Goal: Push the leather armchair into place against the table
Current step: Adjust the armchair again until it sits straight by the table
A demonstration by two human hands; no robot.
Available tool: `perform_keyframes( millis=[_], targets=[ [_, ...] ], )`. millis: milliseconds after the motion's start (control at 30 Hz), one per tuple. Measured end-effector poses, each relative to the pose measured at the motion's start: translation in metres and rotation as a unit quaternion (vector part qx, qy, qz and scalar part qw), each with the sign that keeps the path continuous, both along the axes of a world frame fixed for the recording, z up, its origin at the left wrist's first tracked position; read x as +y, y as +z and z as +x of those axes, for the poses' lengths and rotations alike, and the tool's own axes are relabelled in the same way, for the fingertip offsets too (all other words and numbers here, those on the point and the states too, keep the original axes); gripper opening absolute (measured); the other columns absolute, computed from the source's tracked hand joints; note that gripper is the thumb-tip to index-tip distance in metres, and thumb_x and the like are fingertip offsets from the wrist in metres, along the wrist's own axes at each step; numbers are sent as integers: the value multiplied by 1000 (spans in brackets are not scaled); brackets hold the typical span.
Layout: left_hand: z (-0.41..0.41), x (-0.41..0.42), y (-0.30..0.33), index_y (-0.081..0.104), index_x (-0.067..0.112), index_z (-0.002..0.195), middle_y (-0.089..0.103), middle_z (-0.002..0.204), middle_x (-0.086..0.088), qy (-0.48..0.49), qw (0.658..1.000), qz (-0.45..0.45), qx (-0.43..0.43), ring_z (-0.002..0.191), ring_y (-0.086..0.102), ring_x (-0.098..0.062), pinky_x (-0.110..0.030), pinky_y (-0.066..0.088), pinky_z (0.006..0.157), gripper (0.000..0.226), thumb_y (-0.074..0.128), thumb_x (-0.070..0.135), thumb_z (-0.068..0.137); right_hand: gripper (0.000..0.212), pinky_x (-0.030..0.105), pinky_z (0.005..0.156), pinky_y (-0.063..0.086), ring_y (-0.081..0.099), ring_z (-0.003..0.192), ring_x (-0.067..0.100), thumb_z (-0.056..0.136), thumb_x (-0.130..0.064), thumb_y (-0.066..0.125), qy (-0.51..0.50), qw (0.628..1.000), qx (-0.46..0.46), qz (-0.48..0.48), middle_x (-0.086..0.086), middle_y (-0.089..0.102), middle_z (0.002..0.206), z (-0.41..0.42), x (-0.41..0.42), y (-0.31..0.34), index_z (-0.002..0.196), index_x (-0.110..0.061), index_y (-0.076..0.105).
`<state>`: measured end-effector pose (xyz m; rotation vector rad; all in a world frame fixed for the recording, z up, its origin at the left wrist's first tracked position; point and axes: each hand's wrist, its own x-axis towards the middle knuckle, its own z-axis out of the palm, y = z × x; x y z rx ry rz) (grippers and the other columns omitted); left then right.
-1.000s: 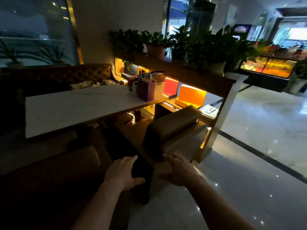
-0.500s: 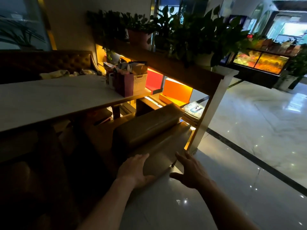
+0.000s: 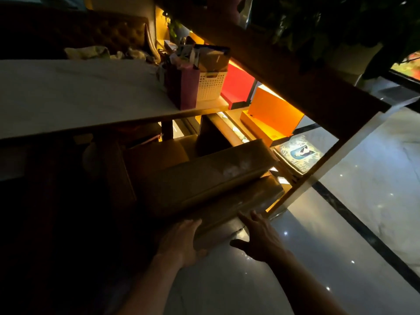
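Observation:
The brown leather armchair (image 3: 211, 178) stands with its backrest toward me and its seat partly under the pale marble table (image 3: 75, 96). My left hand (image 3: 179, 242) lies flat against the lower left part of the chair's back, fingers spread. My right hand (image 3: 261, 235) is open at the chair's lower right back; I cannot tell whether its fingertips touch the leather. The chair's left side is lost in shadow.
A wooden shelf divider (image 3: 318, 92) with potted plants on top rises right of the chair, holding red (image 3: 236, 85) and orange boxes (image 3: 270, 114). A pink bag (image 3: 184, 87) and white basket (image 3: 210, 85) stand on the table's end. Glossy tiled floor (image 3: 363, 223) spreads right. A tufted sofa (image 3: 102, 35) lies beyond.
My view has moved closer and lower toward the chair. Both hands have reached forward to the chair's lower back, and the chair looks further under the table.

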<state>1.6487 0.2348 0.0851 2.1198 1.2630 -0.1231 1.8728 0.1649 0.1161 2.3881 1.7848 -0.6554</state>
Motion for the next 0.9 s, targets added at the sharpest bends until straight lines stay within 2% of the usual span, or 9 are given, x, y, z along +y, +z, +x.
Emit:
perform_keyframes(
  millis=[100,200,333,433,533,633,767,900],
  targets=[
    [12,8,-26,14,37,153,16,160,8,18,1000,-6,8,145,16,-17,-39,21,117,91,64,62,81,95,53,121,20,5,152,32,83,-66,63,24,999,1,-22,10,4,166,15,25,-23,157,-34,13],
    [34,18,-54,10,38,153,7,162,9,38,998,-18,35,148,6,-18,-43,17,118,93,64,61,81,94,53,122,15,3,152,34,84,-66,62,56,998,10,-41,14,4,166,38,53,-50,157,-35,11],
    [67,29,-79,5,38,154,-2,163,10,76,996,7,54,149,-3,-19,-44,12,118,89,62,54,86,97,54,121,14,3,152,35,83,-65,63,102,994,8,-39,14,5,166,74,88,-88,157,-35,8],
    [86,34,-91,1,38,154,-4,163,10,127,989,35,67,148,-1,-20,-42,9,118,89,60,52,89,101,57,121,8,-6,152,36,82,-67,63,131,991,-2,-24,12,-1,166,100,111,-112,156,-37,1],
    [94,35,-106,0,39,153,4,161,12,185,977,64,81,147,9,-23,-43,14,119,91,59,56,87,108,59,118,-5,-19,148,38,79,-71,63,160,987,-12,-16,12,-16,164,118,129,-131,155,-40,-8],
    [96,30,-112,7,36,153,15,159,12,194,968,127,99,142,20,-19,-42,17,120,89,59,59,85,113,61,116,-9,-26,146,40,76,-74,62,181,983,-17,-4,14,-20,163,122,136,-146,154,-41,-14],
    [93,22,-121,25,31,152,33,152,8,234,950,178,107,136,32,-19,-44,22,118,91,64,65,76,108,60,116,-6,-22,147,40,77,-78,56,174,984,-15,38,16,-15,164,122,132,-160,155,-41,-8],
    [84,19,-126,21,33,153,29,154,11,244,946,184,112,141,22,-17,-43,16,120,92,60,67,77,107,60,117,-1,-14,149,40,75,-78,58,182,982,-15,52,17,-4,165,125,133,-165,156,-40,0]
  ],
)
